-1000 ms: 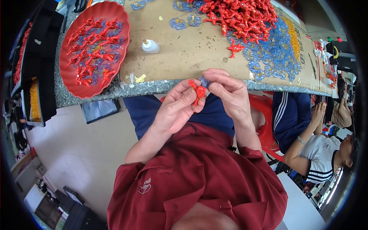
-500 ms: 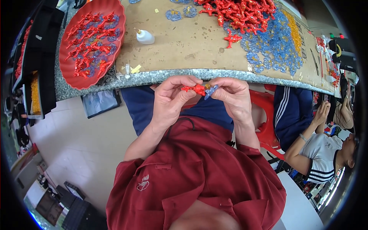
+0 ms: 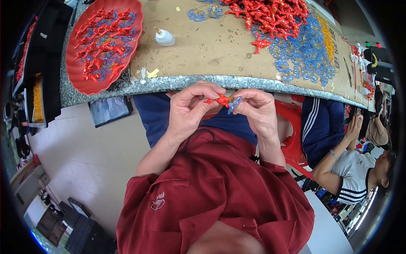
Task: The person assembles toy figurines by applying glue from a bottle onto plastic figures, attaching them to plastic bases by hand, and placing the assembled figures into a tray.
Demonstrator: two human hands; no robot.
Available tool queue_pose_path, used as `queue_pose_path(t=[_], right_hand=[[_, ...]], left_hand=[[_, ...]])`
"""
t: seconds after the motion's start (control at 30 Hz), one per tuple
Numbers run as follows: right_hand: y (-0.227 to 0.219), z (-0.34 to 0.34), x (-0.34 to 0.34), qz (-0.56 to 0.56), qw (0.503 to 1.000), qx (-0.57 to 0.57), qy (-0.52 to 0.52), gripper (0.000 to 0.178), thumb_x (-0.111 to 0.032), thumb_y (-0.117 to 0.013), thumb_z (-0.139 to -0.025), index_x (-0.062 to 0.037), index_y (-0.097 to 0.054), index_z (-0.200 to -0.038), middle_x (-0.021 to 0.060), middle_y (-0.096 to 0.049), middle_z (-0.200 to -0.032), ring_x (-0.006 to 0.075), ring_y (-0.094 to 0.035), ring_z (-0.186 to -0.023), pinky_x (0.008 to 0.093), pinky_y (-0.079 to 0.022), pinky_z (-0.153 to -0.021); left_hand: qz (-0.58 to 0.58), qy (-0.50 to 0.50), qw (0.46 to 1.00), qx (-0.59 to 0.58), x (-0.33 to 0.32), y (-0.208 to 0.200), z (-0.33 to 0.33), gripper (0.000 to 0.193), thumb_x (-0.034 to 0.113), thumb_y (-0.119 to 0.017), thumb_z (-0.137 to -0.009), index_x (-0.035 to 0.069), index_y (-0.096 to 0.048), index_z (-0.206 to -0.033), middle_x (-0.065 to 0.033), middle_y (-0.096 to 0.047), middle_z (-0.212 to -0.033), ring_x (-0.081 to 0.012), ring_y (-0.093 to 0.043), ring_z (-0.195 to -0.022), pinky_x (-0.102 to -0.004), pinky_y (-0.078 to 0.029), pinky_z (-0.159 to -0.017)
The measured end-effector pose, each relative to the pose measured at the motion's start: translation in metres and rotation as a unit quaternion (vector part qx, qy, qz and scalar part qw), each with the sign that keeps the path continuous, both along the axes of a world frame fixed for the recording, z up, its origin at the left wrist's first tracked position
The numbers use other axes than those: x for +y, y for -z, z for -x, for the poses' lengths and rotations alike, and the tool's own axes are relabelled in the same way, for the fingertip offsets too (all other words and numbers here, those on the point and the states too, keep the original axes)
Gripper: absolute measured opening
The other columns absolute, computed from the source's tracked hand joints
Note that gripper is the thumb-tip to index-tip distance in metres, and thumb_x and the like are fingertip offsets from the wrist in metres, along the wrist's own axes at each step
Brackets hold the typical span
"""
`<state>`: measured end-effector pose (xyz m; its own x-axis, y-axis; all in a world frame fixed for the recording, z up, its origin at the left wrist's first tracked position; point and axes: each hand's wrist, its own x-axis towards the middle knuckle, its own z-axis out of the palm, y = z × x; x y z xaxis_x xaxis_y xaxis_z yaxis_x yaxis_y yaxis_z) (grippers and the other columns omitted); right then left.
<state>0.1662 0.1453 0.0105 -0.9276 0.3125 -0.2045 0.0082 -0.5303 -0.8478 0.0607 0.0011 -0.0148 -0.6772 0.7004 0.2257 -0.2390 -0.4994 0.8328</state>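
The person's left hand point(image 3: 186, 106) pinches a small glossy red plastic figure point(image 3: 222, 100) between thumb and fingers, and the right hand point(image 3: 260, 110) grips, also at the fingertips, a translucent blue scalloped plastic disc point(image 3: 235, 104); neither hand is free. Both pieces are held in front of the lap, just off the table's near edge. A second ago the figure stood upright in the left hand with the blue piece mostly hidden by the right fingers; now the figure lies sideways and the disc faces it almost edge-on, with a bit of yellow point(image 3: 230, 99) showing between. That suggests the work has reached the point of bringing the two parts together, though whether they are joined or only touching cannot be told. Beyond the hands runs a speckled grey stone table edge point(image 3: 177, 83), with brown stained cardboard point(image 3: 198, 59) laid over the top. On it stands a white squeeze bottle point(image 3: 165, 38) with a narrow tip; left of that, a red oval plate with a fluted rim point(image 3: 72, 63) bears rows of red figures with blue and yellow pieces. To the right are a heap of red figures point(image 3: 270, 17), one lone red figure point(image 3: 260, 43) beside it, a spread of blue discs point(image 3: 304, 61) and a strip of yellow pieces point(image 3: 326, 40). Farther right sits a co-worker in a white top point(image 3: 355, 167).
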Motion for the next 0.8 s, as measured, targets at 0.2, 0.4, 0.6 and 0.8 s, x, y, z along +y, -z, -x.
queue_pose_path(t=[0.2, 0.4, 0.6, 0.8], right_hand=[[0.009, -0.003, -0.002, 0.003, 1.000, 0.020, 0.003, 0.018, 0.000, -0.064, -0.078, 0.0043, -0.060, -0.096, 0.0095, -0.063, -0.083, 0.0137, -0.061, -0.075, 0.0253, -0.051, -0.067], [0.007, -0.003, -0.016, -0.098, 0.989, 0.070, 0.081, 0.020, 0.000, -0.067, -0.076, 0.0054, -0.060, -0.094, 0.0111, -0.061, -0.088, 0.0132, -0.058, -0.072, 0.0249, -0.049, -0.064], [-0.001, 0.001, -0.011, -0.412, 0.897, 0.125, 0.099, 0.024, -0.002, -0.074, -0.064, 0.0013, -0.063, -0.085, 0.0081, -0.064, -0.080, 0.0198, -0.059, -0.071, 0.0303, -0.046, -0.064], [-0.002, 0.001, -0.013, -0.461, 0.867, 0.141, 0.127, 0.023, -0.002, -0.075, -0.061, -0.0004, -0.064, -0.080, 0.0080, -0.064, -0.075, 0.0223, -0.059, -0.069, 0.0301, -0.046, -0.062]], left_hand=[[0.022, -0.005, 0.999, 0.033, 0.002, -0.005, 0.000, 0.012, -0.004, -0.056, -0.082, 0.000, -0.057, -0.093, -0.0137, -0.058, -0.100, -0.0165, -0.054, -0.092, -0.0258, -0.046, -0.077], [0.031, 0.028, 0.997, -0.066, 0.004, -0.005, -0.005, 0.011, -0.002, -0.057, -0.082, 0.000, -0.057, -0.093, -0.0132, -0.057, -0.100, -0.0161, -0.054, -0.091, -0.0258, -0.047, -0.076], [-0.017, 0.026, 0.998, -0.052, 0.013, 0.006, -0.003, 0.016, 0.002, -0.065, -0.076, 0.003, -0.058, -0.091, -0.0112, -0.057, -0.098, -0.0205, -0.056, -0.095, -0.0303, -0.047, -0.081], [-0.034, 0.054, 0.997, -0.032, 0.013, 0.014, 0.003, 0.013, 0.001, -0.068, -0.071, 0.003, -0.061, -0.082, -0.0098, -0.059, -0.096, -0.0270, -0.056, -0.101, -0.0378, -0.047, -0.084]])
